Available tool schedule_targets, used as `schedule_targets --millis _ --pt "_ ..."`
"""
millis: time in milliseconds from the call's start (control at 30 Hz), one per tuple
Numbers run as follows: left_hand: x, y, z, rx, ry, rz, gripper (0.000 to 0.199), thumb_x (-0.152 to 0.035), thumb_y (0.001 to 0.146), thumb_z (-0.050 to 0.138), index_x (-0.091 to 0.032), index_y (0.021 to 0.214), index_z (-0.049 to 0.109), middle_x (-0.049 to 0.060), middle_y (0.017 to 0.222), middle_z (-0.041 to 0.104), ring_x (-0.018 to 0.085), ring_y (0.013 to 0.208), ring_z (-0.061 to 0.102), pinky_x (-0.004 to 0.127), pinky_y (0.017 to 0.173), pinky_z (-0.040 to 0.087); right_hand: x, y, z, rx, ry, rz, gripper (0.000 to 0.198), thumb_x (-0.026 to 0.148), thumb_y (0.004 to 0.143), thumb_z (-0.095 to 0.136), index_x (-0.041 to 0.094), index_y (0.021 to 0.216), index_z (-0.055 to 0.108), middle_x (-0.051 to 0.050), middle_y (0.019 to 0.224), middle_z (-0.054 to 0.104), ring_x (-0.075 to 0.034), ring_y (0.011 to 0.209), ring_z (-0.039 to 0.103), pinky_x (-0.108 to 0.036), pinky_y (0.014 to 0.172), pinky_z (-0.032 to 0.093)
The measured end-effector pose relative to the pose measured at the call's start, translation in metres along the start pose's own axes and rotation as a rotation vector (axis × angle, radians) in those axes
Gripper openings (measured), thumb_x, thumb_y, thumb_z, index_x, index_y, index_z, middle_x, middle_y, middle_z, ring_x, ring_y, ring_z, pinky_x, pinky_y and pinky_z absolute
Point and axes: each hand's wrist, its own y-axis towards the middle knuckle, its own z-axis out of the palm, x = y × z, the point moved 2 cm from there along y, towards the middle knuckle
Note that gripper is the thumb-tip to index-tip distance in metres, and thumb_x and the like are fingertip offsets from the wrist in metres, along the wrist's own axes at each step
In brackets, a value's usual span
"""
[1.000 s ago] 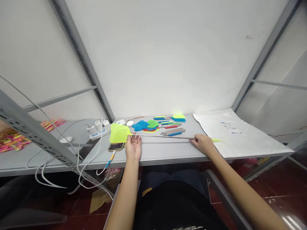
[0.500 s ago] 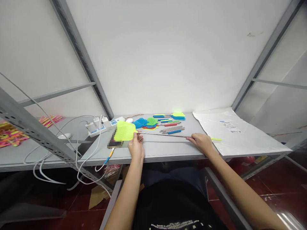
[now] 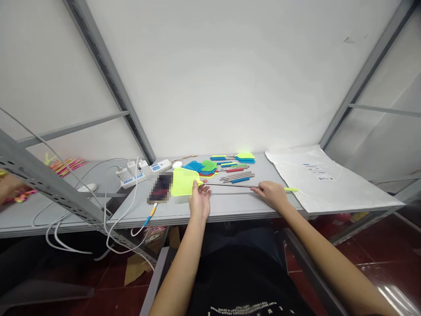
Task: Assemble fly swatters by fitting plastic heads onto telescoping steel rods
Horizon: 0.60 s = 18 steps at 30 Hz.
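A yellow-green fly swatter (image 3: 184, 181) with a thin metal rod is held level above the front of the table. My left hand (image 3: 200, 201) pinches it where the paddle joins the rod. Around the other end of the rod, just before the yellow-green grip, my right hand (image 3: 272, 194) is closed. Behind them lie blue paddles (image 3: 194, 165) and a green paddle (image 3: 209, 165), with red and yellow ones partly hidden beneath. Metal rods with coloured handles (image 3: 237, 176) lie to their right. Swatters with yellow and blue paddles (image 3: 245, 158) are stacked at the back.
White plastic packaging (image 3: 329, 184) covers the table's right side. On the left are a blurred-out phone (image 3: 160, 188) with a cable, a power strip (image 3: 161, 166) and a metal shelf post (image 3: 66, 184). Another person's hand (image 3: 9, 186) is at the far left near colourful strips.
My left hand and the paddle have moved right, towards my right hand, so the rod between them is shorter. Another person's hand has come into view at the far left.
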Motion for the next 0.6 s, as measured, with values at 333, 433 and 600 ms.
schedule_targets --millis 333,433,600 --pt "0.0074 -0.0023 0.0002 -0.063 0.039 0.08 0.027 -0.038 0.075 0.073 -0.019 0.094 0.07 0.008 0.109 0.067 0.012 0.085 0.063 0.026 0.071 0.043 -0.0008 -0.0034 0.0008 -0.021 -0.052 0.009 0.058 0.062 0.094 0.034 0.019 0.063 0.056 -0.003 0.062 0.063 -0.013 0.06 0.055 -0.029 0.053 0.017" --pt "0.0071 -0.0037 0.002 -0.052 0.066 0.077 0.029 -0.04 0.076 0.072 -0.018 0.093 0.07 0.009 0.11 0.067 0.014 0.088 0.063 0.026 0.071 0.043 -0.0009 -0.0045 0.0027 -0.037 -0.069 0.015 0.059 0.063 0.093 0.034 0.018 0.062 0.056 -0.003 0.06 0.063 -0.013 0.058 0.055 -0.029 0.053 0.015" --pt "0.0075 -0.004 0.0047 -0.051 0.115 0.065 0.038 -0.045 0.075 0.071 -0.016 0.098 0.069 0.013 0.113 0.067 0.018 0.097 0.063 0.025 0.07 0.042 -0.0013 -0.0047 0.006 -0.053 -0.085 0.018 0.061 0.065 0.092 0.035 0.018 0.06 0.055 -0.002 0.057 0.062 -0.012 0.055 0.053 -0.029 0.052 0.013"
